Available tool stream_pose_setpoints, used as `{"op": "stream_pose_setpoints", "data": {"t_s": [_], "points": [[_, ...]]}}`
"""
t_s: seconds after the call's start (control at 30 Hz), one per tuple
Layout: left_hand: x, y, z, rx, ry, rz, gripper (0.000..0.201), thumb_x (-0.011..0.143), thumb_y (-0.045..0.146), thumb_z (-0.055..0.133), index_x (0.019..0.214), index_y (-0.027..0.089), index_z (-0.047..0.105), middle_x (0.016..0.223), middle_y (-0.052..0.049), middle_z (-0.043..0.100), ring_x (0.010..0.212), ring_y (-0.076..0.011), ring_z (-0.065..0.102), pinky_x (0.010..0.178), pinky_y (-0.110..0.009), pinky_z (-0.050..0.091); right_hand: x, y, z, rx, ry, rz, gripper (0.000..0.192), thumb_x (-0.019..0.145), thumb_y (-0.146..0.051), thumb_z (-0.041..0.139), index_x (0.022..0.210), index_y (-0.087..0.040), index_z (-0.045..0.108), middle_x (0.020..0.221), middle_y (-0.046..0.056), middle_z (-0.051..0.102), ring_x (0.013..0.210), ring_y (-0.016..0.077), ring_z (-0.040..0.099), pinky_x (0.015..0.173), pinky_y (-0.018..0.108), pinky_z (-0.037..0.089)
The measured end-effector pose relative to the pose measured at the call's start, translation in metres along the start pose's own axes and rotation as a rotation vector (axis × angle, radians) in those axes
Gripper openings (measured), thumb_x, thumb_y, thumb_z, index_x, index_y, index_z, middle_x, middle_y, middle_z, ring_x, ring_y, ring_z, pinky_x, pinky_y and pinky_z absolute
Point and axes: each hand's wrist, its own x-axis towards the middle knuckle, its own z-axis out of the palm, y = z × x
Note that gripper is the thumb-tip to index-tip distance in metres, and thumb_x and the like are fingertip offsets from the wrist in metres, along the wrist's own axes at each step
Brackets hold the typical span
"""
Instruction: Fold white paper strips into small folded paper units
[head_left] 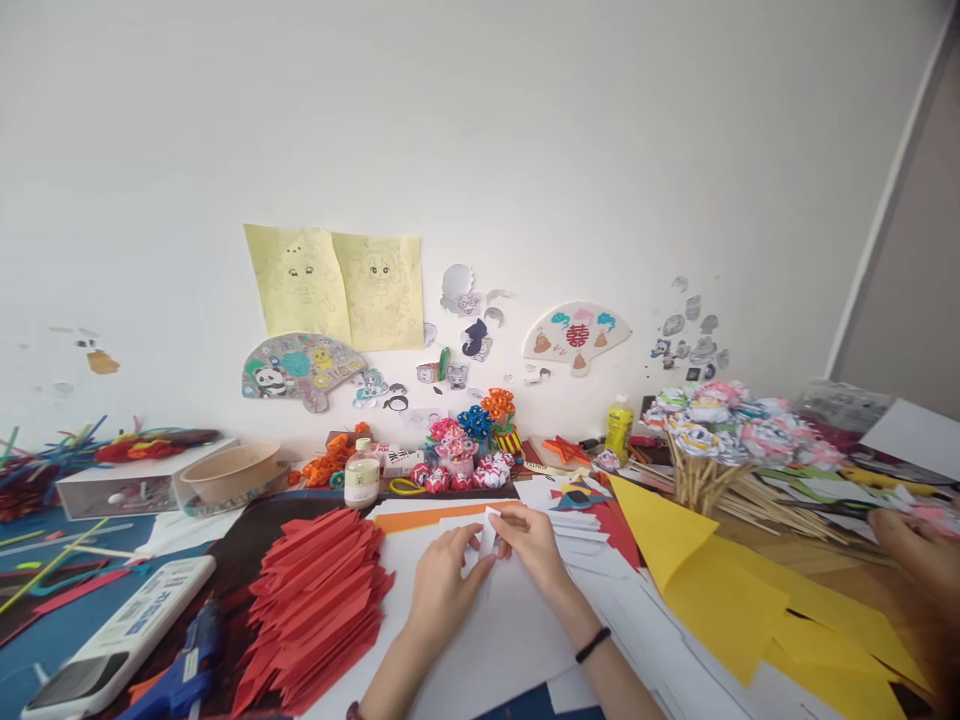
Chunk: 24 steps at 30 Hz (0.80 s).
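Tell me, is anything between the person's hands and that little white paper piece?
Nothing visible. The left hand and the right hand both already pinch the small white paper piece directly, just above the white sheets on the table.

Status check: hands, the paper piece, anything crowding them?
Left hand and right hand both pinch the white paper piece over the white sheet. Red paper stack close left, yellow paper right; another person's hand at far right.
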Motion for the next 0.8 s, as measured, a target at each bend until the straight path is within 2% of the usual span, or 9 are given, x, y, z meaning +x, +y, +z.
{"op": "stream_pose_setpoints", "data": {"t_s": [0.13,0.23,0.37,0.47,0.53,0.67,0.8], "points": [[0.002,0.002,0.001,-0.11,0.001,-0.038,0.03,0.083,0.032,0.051,0.111,0.023,0.058,0.091,-0.002,0.067,0.066,-0.0156,0.057,0.066,-0.027,0.044,0.0,0.007,-0.001,0.041,-0.033,0.001,0.043,0.069,-0.047,0.072,0.093,-0.012,0.066,0.065,0.003,0.063,0.043,0.0111,0.053,0.042,0.023,0.04],[0.005,0.003,0.0,-0.202,-0.002,-0.037,0.03,0.084,0.034,0.05,0.11,0.022,0.059,0.089,-0.002,0.068,0.063,-0.0143,0.057,0.061,-0.024,0.042,0.001,0.012,-0.002,0.005,-0.104,0.001,0.045,0.069,-0.047,0.071,0.098,-0.013,0.066,0.075,0.005,0.065,0.048,0.0113,0.055,0.043,0.022,0.039],[0.006,0.001,0.001,-0.304,0.007,-0.036,0.029,0.088,0.034,0.044,0.108,0.018,0.058,0.082,-0.003,0.067,0.063,-0.0145,0.057,0.058,-0.023,0.041,0.001,0.009,-0.003,-0.056,-0.102,-0.009,0.044,0.073,-0.051,0.066,0.092,-0.012,0.069,0.073,0.005,0.065,0.052,0.0122,0.054,0.044,0.021,0.039],[0.006,-0.002,0.002,-0.323,0.037,-0.084,0.029,0.09,0.035,0.038,0.101,0.017,0.058,0.07,-0.001,0.064,0.062,-0.0159,0.057,0.058,-0.024,0.04,-0.001,0.003,-0.001,-0.04,-0.105,-0.023,0.043,0.076,-0.055,0.06,0.083,-0.013,0.069,0.068,0.004,0.063,0.058,0.015,0.056,0.046,0.022,0.042],[0.006,-0.003,0.001,-0.297,0.053,-0.133,0.029,0.09,0.038,0.038,0.098,0.018,0.057,0.068,-0.001,0.065,0.062,-0.017,0.058,0.058,-0.024,0.04,-0.003,0.001,0.001,-0.032,-0.128,-0.019,0.042,0.077,-0.054,0.06,0.083,-0.014,0.068,0.068,0.004,0.062,0.06,0.0164,0.058,0.048,0.023,0.044],[0.007,-0.004,-0.004,-0.196,0.139,-0.178,0.026,0.087,0.041,0.042,0.089,0.02,0.058,0.076,-0.003,0.068,0.064,-0.018,0.06,0.06,-0.026,0.041,-0.006,0.002,0.004,-0.132,-0.182,-0.002,0.036,0.074,-0.047,0.065,0.089,-0.014,0.068,0.061,0.001,0.061,0.051,0.015,0.056,0.047,0.023,0.043],[0.007,-0.004,-0.008,-0.191,0.194,-0.105,0.021,0.086,0.035,0.045,0.09,0.02,0.059,0.086,-0.004,0.067,0.07,-0.0167,0.059,0.064,-0.027,0.043,-0.004,0.006,0.005,-0.278,-0.134,-0.092,0.024,0.07,-0.038,0.069,0.078,-0.015,0.07,0.065,0.002,0.063,0.056,0.0152,0.055,0.05,0.023,0.042]]}}
